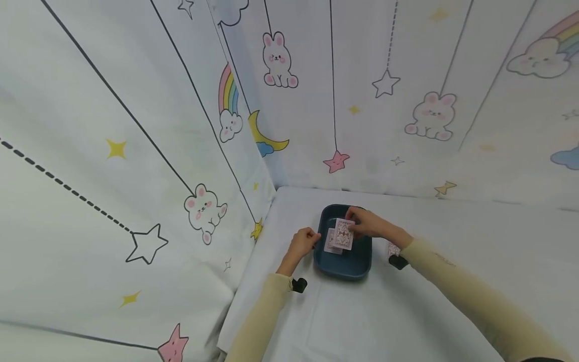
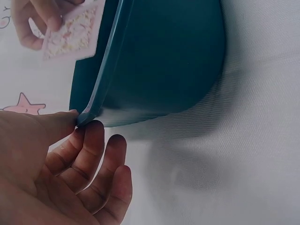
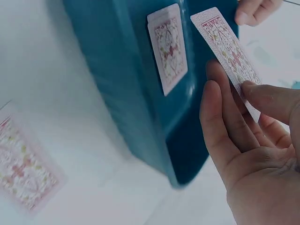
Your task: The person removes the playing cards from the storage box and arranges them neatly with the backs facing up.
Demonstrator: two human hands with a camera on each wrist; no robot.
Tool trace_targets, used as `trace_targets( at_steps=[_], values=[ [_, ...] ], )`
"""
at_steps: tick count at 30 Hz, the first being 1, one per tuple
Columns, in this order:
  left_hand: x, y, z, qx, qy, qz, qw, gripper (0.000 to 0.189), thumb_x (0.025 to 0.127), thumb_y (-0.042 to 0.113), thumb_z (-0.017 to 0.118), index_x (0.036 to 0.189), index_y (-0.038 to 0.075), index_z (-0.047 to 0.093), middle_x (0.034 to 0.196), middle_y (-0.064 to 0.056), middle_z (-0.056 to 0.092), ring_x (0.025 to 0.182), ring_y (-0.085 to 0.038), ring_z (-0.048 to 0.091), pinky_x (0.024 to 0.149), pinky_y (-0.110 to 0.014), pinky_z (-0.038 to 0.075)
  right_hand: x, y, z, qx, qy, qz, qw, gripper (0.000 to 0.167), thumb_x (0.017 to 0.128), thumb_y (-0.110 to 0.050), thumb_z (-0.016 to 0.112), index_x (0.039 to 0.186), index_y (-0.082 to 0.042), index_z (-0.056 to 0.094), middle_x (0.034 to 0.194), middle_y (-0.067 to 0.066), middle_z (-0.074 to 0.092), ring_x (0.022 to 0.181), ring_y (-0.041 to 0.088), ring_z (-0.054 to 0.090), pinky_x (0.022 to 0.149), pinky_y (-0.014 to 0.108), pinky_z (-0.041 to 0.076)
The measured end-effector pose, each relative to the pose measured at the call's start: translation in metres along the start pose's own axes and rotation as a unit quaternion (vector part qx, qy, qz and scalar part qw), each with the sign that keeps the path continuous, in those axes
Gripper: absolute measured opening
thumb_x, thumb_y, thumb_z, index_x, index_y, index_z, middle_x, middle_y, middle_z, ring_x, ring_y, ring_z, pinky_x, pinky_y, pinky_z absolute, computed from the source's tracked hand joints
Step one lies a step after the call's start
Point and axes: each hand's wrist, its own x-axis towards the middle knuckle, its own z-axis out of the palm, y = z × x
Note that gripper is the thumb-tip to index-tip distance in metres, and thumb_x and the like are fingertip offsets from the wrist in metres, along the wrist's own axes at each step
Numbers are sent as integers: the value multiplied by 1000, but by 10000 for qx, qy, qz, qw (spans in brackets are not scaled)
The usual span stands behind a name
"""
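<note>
A dark teal tray (image 1: 346, 271) with raised walls stands on the table. My left hand (image 1: 304, 243) pinches its left rim between thumb and fingers, as the left wrist view shows up close (image 2: 70, 164). Over the tray, my right hand (image 1: 367, 223) holds a playing card (image 1: 344, 234) with a red patterned back, thumb on top and fingers beneath (image 3: 255, 126). On the tray floor lie more playing cards (image 3: 169, 49), slightly offset from each other, pattern side up; in the head view the held card partly covers them.
Right of the tray, another patterned card or pile of cards (image 3: 21, 166) lies on the white tablecloth (image 1: 353, 322), partly hidden by my right wrist in the head view. White curtains (image 1: 316, 110) with bunnies and stars enclose the table at the back and left.
</note>
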Motion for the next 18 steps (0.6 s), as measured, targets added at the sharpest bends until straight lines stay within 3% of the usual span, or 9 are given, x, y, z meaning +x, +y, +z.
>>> trace_targets(
  at_steps=[7, 18],
  values=[
    [-3, 3, -2, -44, -41, -29, 10000, 24, 100, 27, 63, 93, 4, 66, 80, -6, 65, 66, -13, 59, 57, -24, 43, -28, 16, -17, 27, 210, 106, 9997, 30, 99, -11, 63, 124, -3, 48, 107, 19, 63, 82, 21, 69, 73, 37, 61],
    [-3, 3, -1, -85, -59, -134, 9999, 25, 101, 29, 62, 94, 5, 66, 82, -6, 64, 70, -15, 59, 60, -26, 45, -78, 69, -52, 240, 461, 353, 9980, 36, 100, -15, 62, 128, 2, 47, 109, 21, 63, 89, 25, 69, 77, 37, 60]
  ],
)
